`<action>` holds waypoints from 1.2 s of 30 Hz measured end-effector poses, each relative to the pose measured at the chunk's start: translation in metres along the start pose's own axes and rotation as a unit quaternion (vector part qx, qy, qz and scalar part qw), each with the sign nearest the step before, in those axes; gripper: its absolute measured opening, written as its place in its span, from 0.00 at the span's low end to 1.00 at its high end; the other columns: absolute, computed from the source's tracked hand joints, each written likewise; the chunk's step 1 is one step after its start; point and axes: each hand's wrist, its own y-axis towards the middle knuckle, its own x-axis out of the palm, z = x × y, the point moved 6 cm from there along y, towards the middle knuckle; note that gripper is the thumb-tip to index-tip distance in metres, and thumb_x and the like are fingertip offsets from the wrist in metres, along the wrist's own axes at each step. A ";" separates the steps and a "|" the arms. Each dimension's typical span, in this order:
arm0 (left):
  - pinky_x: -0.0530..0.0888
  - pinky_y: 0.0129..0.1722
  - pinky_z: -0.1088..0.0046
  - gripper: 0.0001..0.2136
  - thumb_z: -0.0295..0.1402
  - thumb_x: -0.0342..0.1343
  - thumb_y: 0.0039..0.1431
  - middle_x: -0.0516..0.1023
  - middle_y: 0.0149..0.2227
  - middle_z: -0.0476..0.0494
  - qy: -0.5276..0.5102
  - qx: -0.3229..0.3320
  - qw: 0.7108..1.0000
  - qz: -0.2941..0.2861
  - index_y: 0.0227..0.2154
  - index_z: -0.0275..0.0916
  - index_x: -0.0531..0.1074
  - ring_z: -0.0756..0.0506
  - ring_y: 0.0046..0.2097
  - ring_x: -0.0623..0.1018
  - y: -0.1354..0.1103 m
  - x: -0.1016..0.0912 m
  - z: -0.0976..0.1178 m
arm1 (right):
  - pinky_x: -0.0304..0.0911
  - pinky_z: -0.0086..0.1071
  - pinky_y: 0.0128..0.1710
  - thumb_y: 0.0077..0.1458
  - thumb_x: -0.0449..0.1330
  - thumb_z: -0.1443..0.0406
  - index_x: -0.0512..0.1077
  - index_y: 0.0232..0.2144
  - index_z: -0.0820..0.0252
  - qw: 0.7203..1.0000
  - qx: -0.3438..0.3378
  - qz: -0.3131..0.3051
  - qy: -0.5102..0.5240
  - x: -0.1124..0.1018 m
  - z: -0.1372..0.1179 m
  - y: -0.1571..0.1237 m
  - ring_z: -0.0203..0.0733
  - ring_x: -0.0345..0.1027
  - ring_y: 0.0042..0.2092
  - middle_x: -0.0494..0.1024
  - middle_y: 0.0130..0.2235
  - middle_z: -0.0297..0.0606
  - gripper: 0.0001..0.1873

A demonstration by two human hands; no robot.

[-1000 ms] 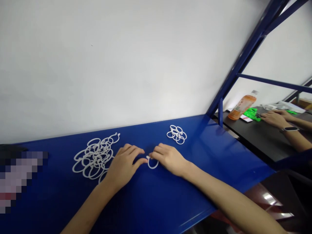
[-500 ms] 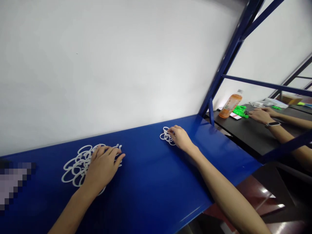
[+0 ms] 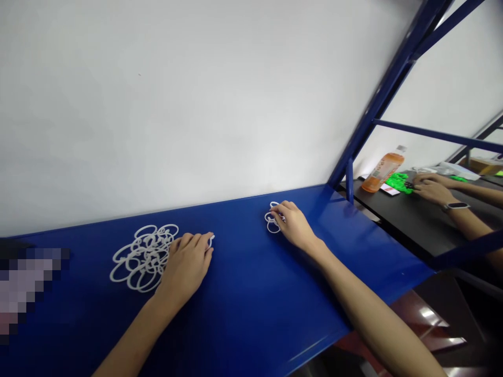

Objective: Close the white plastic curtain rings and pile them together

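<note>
A heap of white plastic-looking rings [image 3: 151,256] lies on the blue tabletop [image 3: 243,293], left of centre. My left hand [image 3: 186,264] rests over the heap's right side, fingers bent down. One white ring's end shows between its thumb and forefinger; the rest is hidden under the palm. Farther right, a smaller cluster of white rings [image 3: 272,224] lies near the wall. My right hand [image 3: 293,222] is at that cluster, with thumb and fingertips closed together on its ring and covering part of it.
A pale wall [image 3: 196,104] rises behind the tabletop. Blue metal framing [image 3: 377,99] stands at the right. Beyond it, another person's hands [image 3: 434,191] work at a black table with green pieces [image 3: 398,182] and an orange drink bottle [image 3: 383,172]. A pixelated patch [image 3: 31,280] covers something at left.
My left hand has slid right, uncovering more of the large heap, with a ring end at its fingertips. My right hand stays at the small cluster. The view has shifted slightly.
</note>
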 end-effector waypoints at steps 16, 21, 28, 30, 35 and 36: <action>0.75 0.44 0.69 0.13 0.39 0.53 0.62 0.72 0.35 0.51 -0.535 -0.085 0.829 -0.138 0.49 0.45 0.67 0.49 0.39 0.77 -0.010 -0.007 0.047 | 0.67 0.30 0.37 0.68 0.54 0.63 0.68 0.43 0.60 0.941 -0.080 -0.151 0.292 0.035 -0.077 -0.030 0.37 0.72 0.36 0.77 0.38 0.37 0.06; 0.74 0.45 0.69 0.11 0.42 0.56 0.61 0.76 0.38 0.50 -0.519 -0.095 0.840 -0.130 0.43 0.44 0.69 0.48 0.41 0.78 -0.010 -0.003 0.044 | 0.65 0.28 0.36 0.68 0.53 0.65 0.69 0.39 0.59 0.942 -0.114 -0.146 0.279 0.031 -0.081 -0.031 0.35 0.70 0.34 0.77 0.35 0.35 0.06; 0.72 0.43 0.66 0.08 0.41 0.54 0.62 0.78 0.35 0.50 -0.425 -0.067 0.896 -0.105 0.35 0.44 0.73 0.46 0.39 0.77 -0.006 -0.008 0.039 | 0.63 0.28 0.35 0.69 0.52 0.65 0.70 0.38 0.61 0.941 -0.210 -0.141 0.225 0.027 -0.094 -0.038 0.37 0.67 0.34 0.75 0.34 0.37 0.09; 0.72 0.42 0.66 0.06 0.38 0.55 0.59 0.78 0.34 0.50 -0.397 -0.070 0.911 -0.089 0.33 0.44 0.74 0.46 0.38 0.76 -0.006 -0.012 0.037 | 0.63 0.28 0.36 0.70 0.50 0.64 0.71 0.38 0.61 0.937 -0.235 -0.141 0.218 0.027 -0.096 -0.039 0.37 0.66 0.35 0.74 0.33 0.38 0.11; 0.70 0.44 0.65 0.04 0.32 0.56 0.54 0.77 0.32 0.51 -0.358 -0.051 0.931 -0.049 0.27 0.45 0.74 0.44 0.40 0.73 -0.003 -0.020 0.038 | 0.62 0.30 0.36 0.71 0.47 0.64 0.71 0.39 0.63 0.930 -0.294 -0.131 0.180 0.025 -0.103 -0.043 0.38 0.63 0.34 0.72 0.32 0.38 0.15; 0.69 0.44 0.65 0.04 0.31 0.56 0.54 0.77 0.32 0.51 -0.359 -0.045 0.931 -0.045 0.26 0.45 0.74 0.44 0.41 0.72 -0.002 -0.020 0.038 | 0.62 0.30 0.36 0.72 0.46 0.64 0.72 0.40 0.64 0.931 -0.298 -0.127 0.167 0.024 -0.104 -0.044 0.38 0.63 0.34 0.72 0.32 0.39 0.16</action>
